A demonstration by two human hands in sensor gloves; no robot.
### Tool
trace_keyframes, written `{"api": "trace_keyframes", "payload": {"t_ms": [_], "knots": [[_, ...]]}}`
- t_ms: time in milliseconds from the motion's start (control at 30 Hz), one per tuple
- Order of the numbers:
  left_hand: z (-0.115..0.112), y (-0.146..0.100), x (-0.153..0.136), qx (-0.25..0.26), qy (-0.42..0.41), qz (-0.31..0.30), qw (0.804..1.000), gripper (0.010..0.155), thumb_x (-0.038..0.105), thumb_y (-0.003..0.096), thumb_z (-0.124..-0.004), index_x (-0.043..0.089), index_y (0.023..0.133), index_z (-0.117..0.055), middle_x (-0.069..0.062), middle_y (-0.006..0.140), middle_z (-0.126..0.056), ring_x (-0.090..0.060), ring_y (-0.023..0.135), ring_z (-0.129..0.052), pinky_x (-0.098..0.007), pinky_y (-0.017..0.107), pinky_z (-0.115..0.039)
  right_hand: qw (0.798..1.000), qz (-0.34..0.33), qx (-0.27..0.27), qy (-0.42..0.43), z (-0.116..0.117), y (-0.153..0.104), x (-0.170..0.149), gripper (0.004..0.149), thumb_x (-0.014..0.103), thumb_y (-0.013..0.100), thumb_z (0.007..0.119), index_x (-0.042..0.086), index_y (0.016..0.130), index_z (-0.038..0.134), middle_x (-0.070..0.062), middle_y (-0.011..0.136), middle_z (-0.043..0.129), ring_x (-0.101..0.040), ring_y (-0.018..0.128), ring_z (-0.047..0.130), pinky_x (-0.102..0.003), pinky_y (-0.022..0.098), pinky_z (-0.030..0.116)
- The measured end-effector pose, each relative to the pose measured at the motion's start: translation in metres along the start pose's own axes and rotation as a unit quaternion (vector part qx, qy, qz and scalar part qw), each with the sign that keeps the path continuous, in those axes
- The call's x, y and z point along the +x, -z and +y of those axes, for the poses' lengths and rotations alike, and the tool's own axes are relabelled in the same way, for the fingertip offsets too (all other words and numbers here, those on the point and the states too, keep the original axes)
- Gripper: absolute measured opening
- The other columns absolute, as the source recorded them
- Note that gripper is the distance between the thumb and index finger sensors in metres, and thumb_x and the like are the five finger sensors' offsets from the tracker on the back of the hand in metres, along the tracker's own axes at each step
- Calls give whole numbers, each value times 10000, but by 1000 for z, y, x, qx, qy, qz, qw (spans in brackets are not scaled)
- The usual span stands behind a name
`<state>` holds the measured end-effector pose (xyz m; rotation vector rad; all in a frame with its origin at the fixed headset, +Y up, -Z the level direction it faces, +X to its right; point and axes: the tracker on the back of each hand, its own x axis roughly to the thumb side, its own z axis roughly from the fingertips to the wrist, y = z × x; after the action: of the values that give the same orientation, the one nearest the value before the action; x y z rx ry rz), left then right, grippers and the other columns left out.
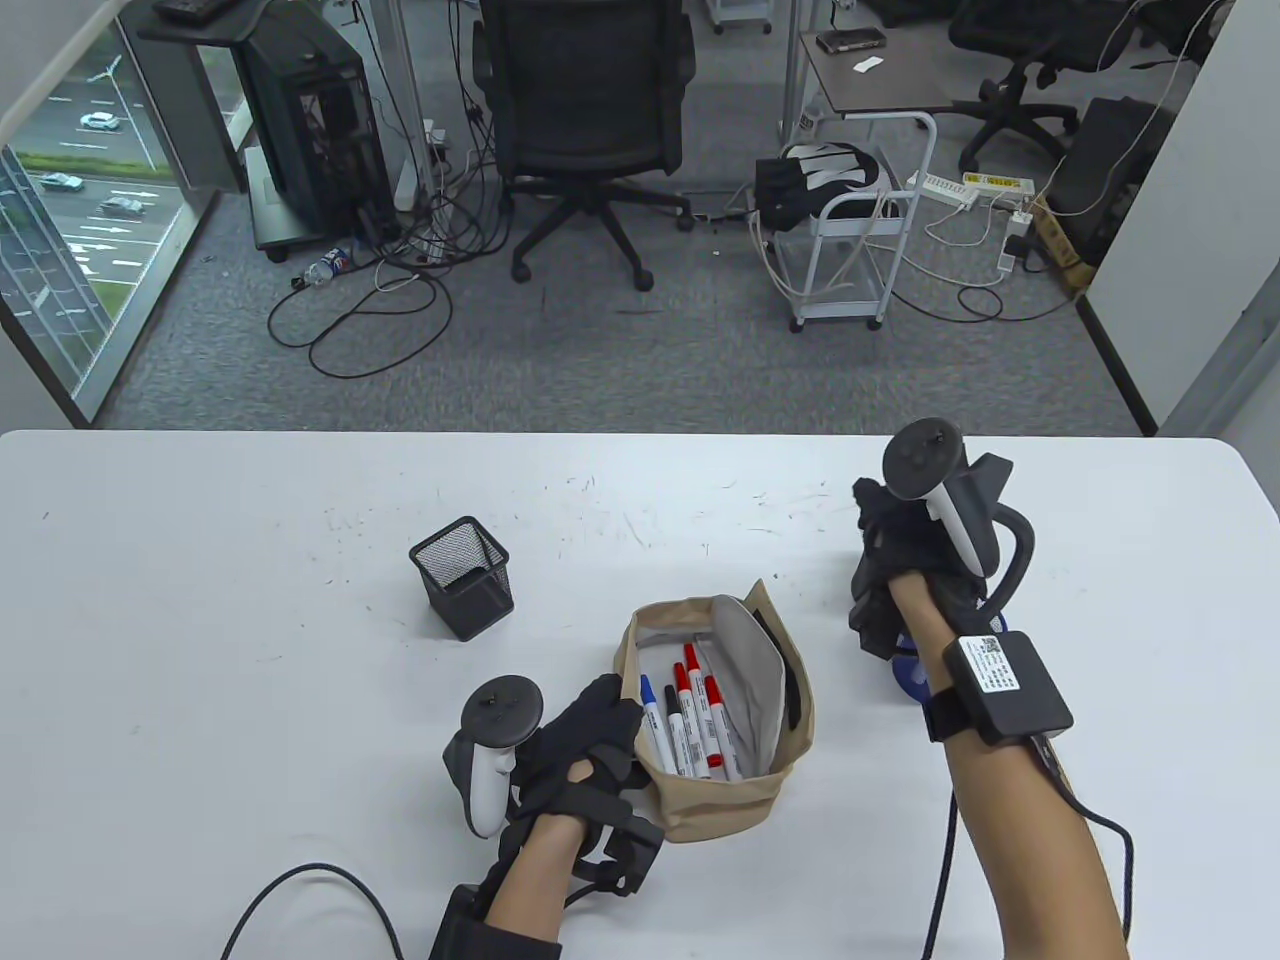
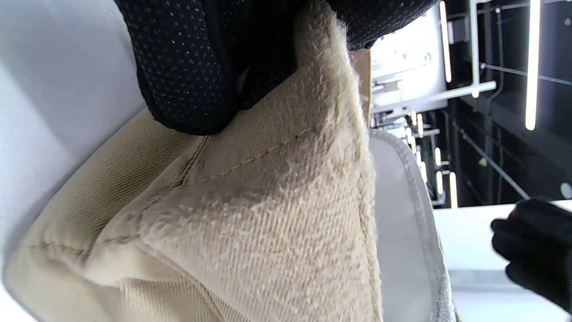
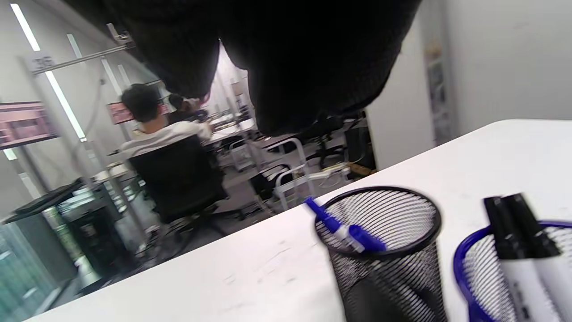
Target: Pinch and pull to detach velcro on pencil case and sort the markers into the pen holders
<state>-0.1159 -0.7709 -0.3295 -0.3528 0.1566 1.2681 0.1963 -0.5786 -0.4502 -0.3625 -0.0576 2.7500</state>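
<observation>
Five markers point(image 1: 690, 715), three red-capped, one black and one blue, lie in the open tan pencil case point(image 1: 735, 800) on the white worktop point(image 1: 200, 650). We see our left hand point(image 1: 575, 755) pinching the case's near-left rim. Our right hand point(image 1: 905, 570) hovers over two round mesh holders point(image 3: 384, 250); its fingers seem curled, though we cannot tell for sure. One square black holder point(image 1: 462, 577) stands apart.

Black gloved left hand point(image 2: 201, 67) pinching the fuzzy tan edge of the pencil case point(image 2: 268, 214), grey lining point(image 2: 402, 214) beside it, white table point(image 2: 464, 241) beyond, another black glove point(image 2: 536, 250) at right edge
</observation>
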Motion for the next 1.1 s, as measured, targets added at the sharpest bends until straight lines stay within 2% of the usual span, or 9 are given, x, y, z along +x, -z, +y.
{"api": "trace_keyframes", "payload": {"t_ms": [167,333,500,733,867,967,1100], "knots": [[0,0,0,0,0,1,1000,670,370,572,-729,46,1134,-563,-291,1060,-760,-444,823,-946,-360,415,-981,992,-84,94,-8,20,-38,41,595,377,414,942,89,920,815,-151,787,987,-243,474,1080,-373,340,904],[0,0,0,0,-4,-1,1000,670,367,571,-732,43,1133,-566,-295,1059,-759,-449,821,-945,-365,413,-980,973,-122,195,-29,59,-65,71,591,381,420,937,80,915,819,-156,776,992,-242,464,1082,-370,334,905],[0,0,-1,-1,-5,0,1000,670,369,572,-731,45,1134,-564,-293,1060,-759,-447,822,-945,-364,415,-980,953,-120,273,-58,99,-73,85,593,381,427,930,70,918,814,-162,776,990,-242,464,1082,-369,334,906],[0,-1,0,-1,-10,0,1000,670,365,570,-734,42,1133,-566,-298,1060,-757,-449,821,-944,-367,413,-979,914,-79,389,-86,165,-64,95,575,333,443,918,49,929,800,-181,791,982,-252,479,1083,-377,339,908],[2,-2,-1,10,-11,5,1000,672,356,567,-738,32,1130,-567,-307,1052,-762,-457,813,-947,-369,405,-981,902,-56,413,-110,197,-58,98,581,306,449,912,24,940,782,-210,820,962,-265,511,1079,-382,346,910],[6,-2,-3,20,-14,12,1000,669,348,563,-741,24,1124,-575,-320,1042,-764,-463,802,-953,-367,399,-983,910,-62,388,-130,206,-57,103,600,323,429,934,16,926,796,-212,770,979,-252,497,1085,-372,331,915],[9,-1,-5,25,-19,17,999,658,336,561,-742,22,1119,-589,-328,1033,-771,-470,794,-956,-373,394,-983,904,-76,361,-218,214,-60,115,638,375,412,939,23,926,803,-204,781,988,-247,488,1094,-363,322,921]]}}
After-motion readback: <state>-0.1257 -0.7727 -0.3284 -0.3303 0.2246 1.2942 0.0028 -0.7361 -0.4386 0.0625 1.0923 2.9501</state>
